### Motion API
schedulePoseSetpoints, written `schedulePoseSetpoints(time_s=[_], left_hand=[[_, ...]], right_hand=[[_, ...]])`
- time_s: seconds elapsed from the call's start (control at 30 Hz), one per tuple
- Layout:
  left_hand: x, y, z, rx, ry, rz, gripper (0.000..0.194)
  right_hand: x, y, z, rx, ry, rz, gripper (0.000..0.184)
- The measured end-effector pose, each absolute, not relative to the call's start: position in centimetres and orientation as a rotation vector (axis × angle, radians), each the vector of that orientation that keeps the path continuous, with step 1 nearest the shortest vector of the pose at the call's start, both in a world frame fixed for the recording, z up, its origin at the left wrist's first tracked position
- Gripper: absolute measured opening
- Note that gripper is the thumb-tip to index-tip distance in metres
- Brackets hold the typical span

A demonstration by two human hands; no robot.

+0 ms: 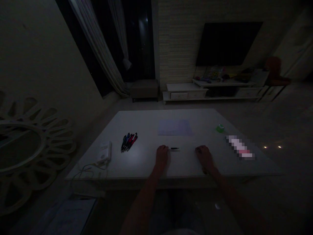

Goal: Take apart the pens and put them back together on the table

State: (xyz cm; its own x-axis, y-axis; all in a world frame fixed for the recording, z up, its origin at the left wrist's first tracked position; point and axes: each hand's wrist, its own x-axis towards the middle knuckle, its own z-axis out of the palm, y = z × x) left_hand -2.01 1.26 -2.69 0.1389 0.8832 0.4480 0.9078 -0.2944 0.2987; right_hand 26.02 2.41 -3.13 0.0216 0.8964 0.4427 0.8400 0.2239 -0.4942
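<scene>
My left hand (pixel 162 155) is closed on one end of a pen (pixel 174 148) with a dark, slim barrel. The pen lies low over the white table (pixel 146 166), its free end pointing right. A hand's width or more beyond that end, my right hand (pixel 204 156) rests at the table with its fingers curled. Something small and dark shows at those fingertips, too dim to name. Past both hands lies a pale sheet of paper (pixel 174 127). To the left, several pens (pixel 129 142) with dark, blue and red parts lie side by side in a bunch.
A white box-shaped device (pixel 104 152) with cables stands at the table's left edge. On the right are a green round object (pixel 220 128) and a blurred-out item (pixel 240 148). Beyond the table stand a grey stool (pixel 144 89) and a low TV cabinet (pixel 183 87). The room is dim.
</scene>
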Motion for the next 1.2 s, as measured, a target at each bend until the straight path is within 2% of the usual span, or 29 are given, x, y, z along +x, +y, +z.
schedulePoseSetpoints(time_s=[0.13, 0.27, 0.4, 0.57, 0.67, 0.77, 0.87, 1.0, 1.17, 1.2], left_hand=[[-1.8, 1.1, -2.2, -2.407, -1.764, -0.776, 0.024], [-1.6, 0.9, -2.0, -2.467, -1.652, -0.661, 0.022], [-1.6, 0.8, -2.1, -2.499, -1.630, -0.668, 0.019], [-1.8, 0.6, -1.8, -2.467, -1.650, -0.816, 0.027], [-1.9, 0.6, -1.4, -2.296, -1.801, -0.944, 0.037], [-2.0, 0.8, -1.4, -2.134, -1.985, -0.904, 0.038], [-1.8, 1.1, -1.6, -2.075, -2.030, -0.747, 0.034], [-1.5, 1.2, -1.7, -2.031, -2.027, -0.643, 0.030], [-1.4, 1.1, -1.3, -2.030, -2.015, -0.638, 0.027], [-1.4, 1.1, -1.2, -2.031, -2.013, -0.639, 0.026]], right_hand=[[23.0, 1.1, -2.3, -1.547, -1.941, -0.106, 0.031], [16.5, 0.0, -1.4, -1.369, -2.166, -0.185, 0.034], [12.4, 0.5, -1.3, -1.241, -2.168, -0.187, 0.032], [12.2, 1.4, -1.7, -1.241, -2.170, -0.119, 0.032], [12.6, 1.1, -1.4, -1.350, -2.108, -0.133, 0.020], [12.8, 0.9, -0.9, -1.433, -1.929, -0.115, 0.009], [12.8, 0.9, -0.6, -1.474, -1.735, -0.051, 0.021], [12.5, 1.7, 0.7, -1.428, -1.506, 0.229, 0.037], [12.7, 4.3, 4.9, -0.964, -0.852, 1.120, 0.045], [12.9, 4.8, 5.7, -0.892, -0.810, 1.209, 0.048]])
